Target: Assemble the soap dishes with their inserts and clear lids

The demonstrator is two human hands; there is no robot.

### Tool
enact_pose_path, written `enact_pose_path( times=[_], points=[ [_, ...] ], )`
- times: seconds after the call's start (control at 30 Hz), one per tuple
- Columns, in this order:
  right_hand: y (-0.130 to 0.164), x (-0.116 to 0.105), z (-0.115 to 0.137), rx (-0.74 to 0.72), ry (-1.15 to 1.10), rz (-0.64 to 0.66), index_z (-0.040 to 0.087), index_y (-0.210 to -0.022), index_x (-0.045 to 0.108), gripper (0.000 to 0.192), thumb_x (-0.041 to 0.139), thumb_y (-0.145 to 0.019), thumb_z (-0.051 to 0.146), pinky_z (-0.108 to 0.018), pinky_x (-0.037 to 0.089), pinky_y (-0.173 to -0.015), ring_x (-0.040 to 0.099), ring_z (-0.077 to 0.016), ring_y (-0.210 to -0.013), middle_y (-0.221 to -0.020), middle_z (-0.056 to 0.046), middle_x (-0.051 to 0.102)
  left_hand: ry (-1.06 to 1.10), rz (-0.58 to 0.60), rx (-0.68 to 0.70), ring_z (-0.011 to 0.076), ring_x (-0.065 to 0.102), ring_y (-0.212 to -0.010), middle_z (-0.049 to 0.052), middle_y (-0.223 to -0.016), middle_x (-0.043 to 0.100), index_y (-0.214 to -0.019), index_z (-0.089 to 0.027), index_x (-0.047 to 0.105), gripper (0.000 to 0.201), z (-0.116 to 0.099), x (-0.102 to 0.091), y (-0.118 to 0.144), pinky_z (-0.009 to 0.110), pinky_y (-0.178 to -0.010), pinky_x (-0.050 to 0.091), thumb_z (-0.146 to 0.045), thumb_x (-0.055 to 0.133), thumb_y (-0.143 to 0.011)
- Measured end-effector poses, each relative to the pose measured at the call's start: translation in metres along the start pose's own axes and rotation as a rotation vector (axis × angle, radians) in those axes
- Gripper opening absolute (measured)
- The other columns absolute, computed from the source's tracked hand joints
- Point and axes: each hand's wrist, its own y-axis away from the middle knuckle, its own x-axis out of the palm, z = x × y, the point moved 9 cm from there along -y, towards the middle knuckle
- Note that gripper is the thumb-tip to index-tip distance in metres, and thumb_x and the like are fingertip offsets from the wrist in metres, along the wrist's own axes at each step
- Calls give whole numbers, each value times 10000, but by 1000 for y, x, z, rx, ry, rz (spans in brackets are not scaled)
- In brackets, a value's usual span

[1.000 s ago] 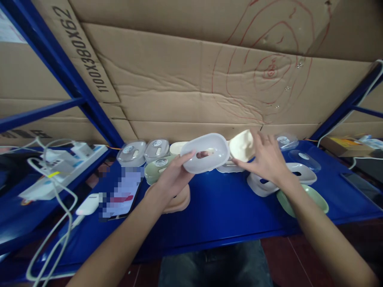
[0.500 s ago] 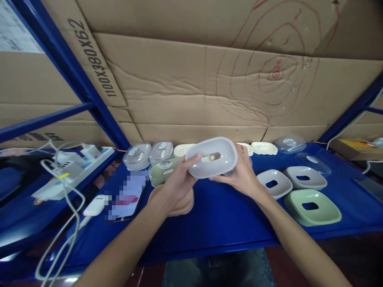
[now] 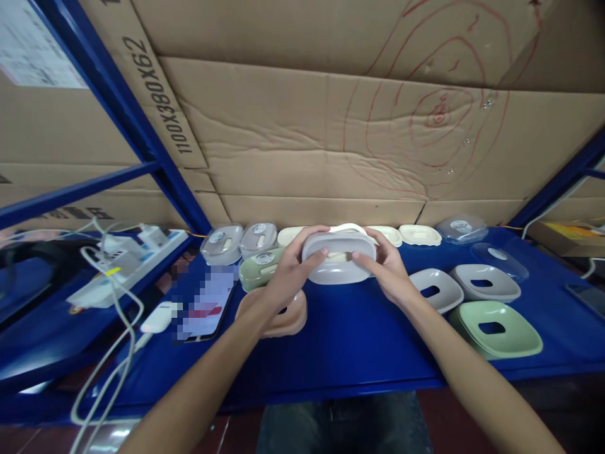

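Both hands grip a grey oval soap-dish base above the blue shelf. My left hand grips its left end and my right hand its right end, thumbs pressing on the near side. A cream insert shows along the base's top edge, seated in it. Directly below my left wrist lies a peach dish.
Closed clear-lidded dishes and a green one line the back left. Grey and green slotted parts lie right, cream inserts and clear lids behind. Phone, white case, power strip with cables left.
My right hand picked up a cream insert, brought it to the grey base held in my left hand, and both hands now press the two parts together, tilted flatter and lower.
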Motion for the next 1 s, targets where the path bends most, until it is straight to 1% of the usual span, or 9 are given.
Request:
enact_pose_path(
  times=[0.07, 0.17, 0.33, 0.4, 0.57, 0.7, 0.77, 0.9, 1.0],
  points=[
    [1, 0, -2, 8, -19, -43, 309, -1162, 654, 534, 893, -775, 588, -345, 605, -755, 705, -206, -841, -971, 0, 770, -58, -18, 36, 256, 653, -1207, 56, -1411, 700, -1388, -304, 708, 470, -4, 1, 1, 310, -945, 517, -427, 804, -944],
    [1, -1, -5, 12, -25, -49, 271, -1029, 637, 494, 882, -791, 627, -292, 536, -643, 652, -175, -745, -882, 4, 740, -63, -61, 31, 266, 669, -1180, 61, -1353, 726, -1400, -292, 691, 517, -2, 1, 2, 323, -933, 523, -426, 822, -918],
    [0, -2, -10, 18, 8, -33, 247, -863, 566, 510, 878, -805, 646, -248, 414, -525, 555, -131, -607, -723, 32, 657, -5, -164, -17, 216, 680, -949, 39, -1071, 755, -1156, -230, 727, 383, 10, -5, 2, 293, -785, 509, -458, 851, -875],
    [1, -2, -9, 4, 18, -35, 244, -841, 555, 509, 880, -809, 634, -242, 402, -526, 535, -123, -597, -698, 40, 634, 14, -165, -20, 204, 676, -924, 36, -1034, 753, -1104, -216, 733, 360, 14, -6, 1, 287, -777, 506, -461, 857, -871],
    [3, -1, -5, -1, 26, -51, 248, -799, 529, 524, 882, -792, 636, -252, 393, -539, 507, -126, -602, -685, 44, 593, 103, -149, -65, 207, 694, -940, 39, -1049, 773, -1131, -221, 757, 412, 17, -5, 0, 295, -796, 518, -455, 905, -826],
    [5, 0, -4, -1, -10, -92, 247, -830, 561, 490, 863, -808, 632, -267, 423, -575, 522, -132, -634, -736, 33, 604, 281, -32, -270, 225, 716, -949, 68, -1066, 791, -1139, -200, 769, 464, 26, 8, 4, 304, -789, 531, -423, 946, -773],
    [6, 0, -5, -9, -12, -108, 243, -852, 577, 485, 857, -813, 638, -270, 439, -579, 536, -134, -638, -745, 28, 623, 342, 9, -343, 237, 729, -968, 87, -1065, 800, -1117, -179, 776, 456, 29, 12, 6, 302, -788, 541, -376, 959, -748],
    [3, 2, -2, -53, 96, -74, 236, -881, 609, 493, 832, -831, 673, -275, 490, -610, 617, -157, -707, -792, 5, 684, 387, -13, -375, 260, 751, -1001, 104, -1080, 816, -1157, -161, 786, 487, 33, 7, 4, 287, -761, 557, -282, 954, -716],
    [-1, -8, 7, -128, 219, -96, 235, -1016, 680, 453, 815, -870, 642, -312, 577, -779, 702, -187, -882, -985, -36, 757, 427, -75, -384, 268, 764, -987, 109, -1079, 827, -1232, -157, 782, 548, 35, 0, 2, 276, -726, 573, -259, 951, -720]
  ],
)
